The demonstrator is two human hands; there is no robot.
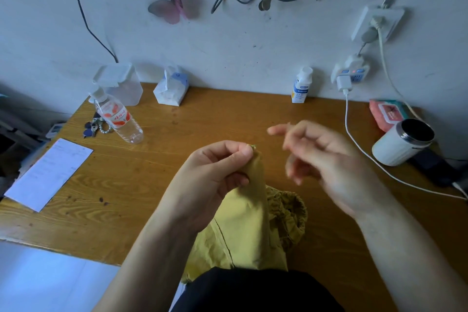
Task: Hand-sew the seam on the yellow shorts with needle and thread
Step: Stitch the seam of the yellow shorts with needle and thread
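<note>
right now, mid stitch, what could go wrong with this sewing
1. The right hand is motion-blurred and no needle or thread can be made out. A fast pull could prick the left hand, which pinches the yellow shorts at their raised tip.
2. The white cable runs close by the right forearm. A wide sweep might snag it or knock the open mug.
</note>
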